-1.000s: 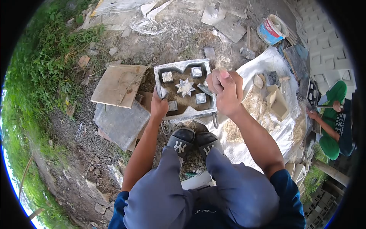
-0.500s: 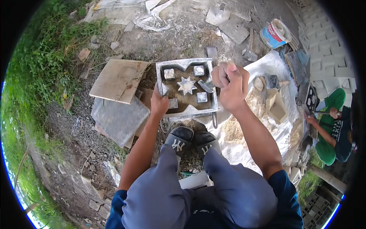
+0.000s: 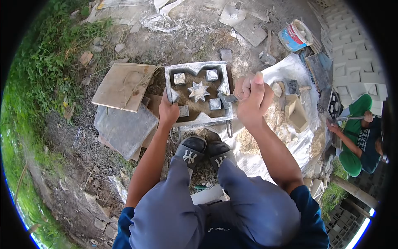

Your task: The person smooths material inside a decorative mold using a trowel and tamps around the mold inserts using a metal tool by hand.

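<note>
The mould (image 3: pixel 207 122) sits before the feet (image 3: pixel 194 145), judged heavy, rigid and best held by its side walls (image 3: pixel 168 81), left hand (image 3: pixel 169 111) fingers gripping one, right hand (image 3: pixel 253 98) fingers closed round a tool (image 3: pixel 224 99).

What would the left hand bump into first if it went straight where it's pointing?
The left hand would likely meet the left side of the metal frame first: they seem to touch, though depth is unclear.

Outdoor masonry workshop.
Sand (image 3: pixel 247 142) is lying near the right fingers (image 3: pixel 241 88); pale blocks (image 3: pixel 351 50) are standing well right.
</note>
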Tool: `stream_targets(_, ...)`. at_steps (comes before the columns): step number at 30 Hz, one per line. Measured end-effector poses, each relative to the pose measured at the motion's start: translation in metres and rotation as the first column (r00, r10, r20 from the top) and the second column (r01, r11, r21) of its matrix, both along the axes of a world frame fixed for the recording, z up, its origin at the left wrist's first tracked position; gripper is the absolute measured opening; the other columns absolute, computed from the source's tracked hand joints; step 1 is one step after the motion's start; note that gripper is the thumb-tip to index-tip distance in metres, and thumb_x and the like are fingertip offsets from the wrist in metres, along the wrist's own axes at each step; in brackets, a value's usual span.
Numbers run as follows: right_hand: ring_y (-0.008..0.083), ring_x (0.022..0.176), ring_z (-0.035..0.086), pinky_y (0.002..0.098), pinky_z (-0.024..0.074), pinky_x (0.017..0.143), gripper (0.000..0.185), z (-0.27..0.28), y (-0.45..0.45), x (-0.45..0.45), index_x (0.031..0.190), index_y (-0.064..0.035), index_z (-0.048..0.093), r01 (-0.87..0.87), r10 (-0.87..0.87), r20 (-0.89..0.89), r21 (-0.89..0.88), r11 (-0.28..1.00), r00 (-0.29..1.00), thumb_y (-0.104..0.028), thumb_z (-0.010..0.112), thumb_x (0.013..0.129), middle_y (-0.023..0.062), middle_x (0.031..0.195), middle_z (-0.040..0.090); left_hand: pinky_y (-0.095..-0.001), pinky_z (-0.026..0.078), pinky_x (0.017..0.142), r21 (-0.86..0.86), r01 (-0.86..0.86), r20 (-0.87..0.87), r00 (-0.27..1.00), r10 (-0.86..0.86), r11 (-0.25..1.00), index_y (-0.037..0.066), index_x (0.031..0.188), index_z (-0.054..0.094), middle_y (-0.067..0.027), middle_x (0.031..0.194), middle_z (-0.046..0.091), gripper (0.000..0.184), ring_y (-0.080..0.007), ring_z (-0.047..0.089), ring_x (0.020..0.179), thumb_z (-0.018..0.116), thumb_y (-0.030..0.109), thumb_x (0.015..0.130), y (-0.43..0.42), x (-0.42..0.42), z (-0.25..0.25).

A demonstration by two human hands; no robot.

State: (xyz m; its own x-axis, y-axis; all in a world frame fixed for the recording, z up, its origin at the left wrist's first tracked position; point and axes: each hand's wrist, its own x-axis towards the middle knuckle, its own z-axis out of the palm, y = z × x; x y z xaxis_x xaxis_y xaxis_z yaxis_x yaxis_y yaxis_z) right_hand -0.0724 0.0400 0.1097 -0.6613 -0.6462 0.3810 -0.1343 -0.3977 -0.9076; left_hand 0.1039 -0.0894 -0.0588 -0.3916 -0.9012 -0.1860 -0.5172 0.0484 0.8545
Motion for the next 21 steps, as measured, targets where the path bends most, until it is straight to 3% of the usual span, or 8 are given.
stream_targets(2, 0.0099, 0.052, 0.028, 0.0281, 0.0215, 0.047, 0.050, 0.017, 0.002, -0.001, 0.065, -0.0103, 0.028, -0.014, 0.006, 0.063, 0.117, 0.993, 0.998, -0.036, 0.035, 0.108, -0.0012, 0.058, 0.028, -0.0473, 0.043, 0.100, -0.055, 0.015, -0.059, 0.998, -0.018, 0.998, 0.011, 0.145, 0.044, -0.0286, 0.121, 0.062, 0.062, -0.0486, 0.053, 0.121, 0.047, 0.004, 0.083, 0.000, 0.001, -0.001)
stream_targets(6, 0.0101, 0.053, 0.029, 0.0273, 0.0220, 0.048, 0.049, -0.002, 0.008, 0.008, 0.065, -0.0106, 0.029, 0.107, -0.108, -0.049, -0.032, 0.994, 0.993, -0.032, 0.038, 0.108, -0.0012, 0.059, 0.028, -0.0465, 0.043, 0.101, 0.028, 0.013, -0.008, 1.000, -0.013, 1.000, 0.011, 0.145, 0.044, -0.0274, 0.123, 0.062, 0.061, -0.0478, 0.053, 0.122, 0.048, 0.005, 0.085, 0.003, 0.002, 0.008)
stream_targets(8, 0.0097, 0.052, 0.027, 0.0272, 0.0220, 0.048, 0.048, -0.001, 0.007, 0.002, 0.066, -0.0109, 0.029, 0.094, -0.094, -0.101, -0.010, 0.996, 0.990, -0.032, 0.039, 0.108, -0.0017, 0.059, 0.026, -0.0460, 0.043, 0.101, 0.018, 0.001, 0.009, 1.000, -0.001, 1.000, 0.011, 0.144, 0.044, -0.0266, 0.124, 0.062, 0.059, -0.0470, 0.053, 0.122, 0.049, 0.006, 0.086, 0.001, 0.000, 0.006)
stream_targets(10, 0.0093, 0.052, 0.027, 0.0268, 0.0211, 0.047, 0.049, 0.026, 0.007, 0.002, 0.066, -0.0111, 0.030, 0.039, -0.043, 0.095, 0.049, 0.998, 0.995, -0.035, 0.038, 0.108, -0.0025, 0.060, 0.024, -0.0464, 0.043, 0.100, -0.028, 0.023, -0.012, 1.000, -0.023, 0.999, 0.011, 0.144, 0.045, -0.0266, 0.124, 0.063, 0.058, -0.0470, 0.054, 0.121, 0.049, 0.006, 0.087, -0.001, 0.000, -0.002)
stream_targets(12, 0.0096, 0.052, 0.026, 0.0274, 0.0206, 0.048, 0.052, 0.016, 0.009, -0.008, 0.065, -0.0106, 0.029, 0.018, -0.015, 0.100, -0.032, 0.999, 0.995, -0.039, 0.038, 0.108, -0.0028, 0.060, 0.024, -0.0465, 0.043, 0.100, -0.021, 0.018, -0.002, 1.000, -0.018, 1.000, 0.010, 0.144, 0.045, -0.0266, 0.123, 0.063, 0.058, -0.0472, 0.054, 0.121, 0.050, 0.007, 0.087, -0.001, 0.001, -0.001)
stream_targets(14, 0.0082, 0.050, 0.026, 0.0278, 0.0197, 0.047, 0.055, 0.000, -0.004, -0.023, 0.062, -0.0096, 0.031, -0.134, 0.137, 0.132, -0.029, 0.991, 0.982, -0.039, 0.039, 0.107, -0.0028, 0.056, 0.030, -0.0467, 0.043, 0.100, 0.006, 0.008, 0.000, 1.000, -0.008, 1.000, 0.010, 0.144, 0.045, -0.0265, 0.123, 0.063, 0.058, -0.0473, 0.054, 0.121, 0.050, 0.008, 0.086, 0.001, 0.003, -0.003)
stream_targets(19, 0.0102, 0.052, 0.025, 0.0288, 0.0203, 0.050, 0.058, 0.041, -0.006, -0.037, 0.059, -0.0096, 0.029, -0.349, 0.348, 0.181, -0.025, 0.937, 0.920, -0.043, 0.042, 0.104, -0.0027, 0.055, 0.025, -0.0468, 0.044, 0.099, -0.067, 0.031, -0.004, 0.999, -0.032, 0.997, 0.010, 0.144, 0.045, -0.0272, 0.121, 0.063, 0.058, -0.0480, 0.055, 0.118, 0.050, 0.008, 0.086, -0.004, 0.002, -0.013)
stream_targets(21, 0.0104, 0.052, 0.025, 0.0288, 0.0208, 0.050, 0.058, 0.016, -0.015, -0.039, 0.058, -0.0094, 0.028, -0.417, 0.410, 0.182, 0.002, 0.909, 0.894, -0.042, 0.041, 0.104, -0.0025, 0.055, 0.025, -0.0467, 0.044, 0.099, -0.057, 0.022, -0.009, 1.000, -0.023, 0.998, 0.010, 0.144, 0.045, -0.0273, 0.121, 0.063, 0.058, -0.0482, 0.055, 0.118, 0.050, 0.008, 0.086, -0.003, 0.004, -0.015)
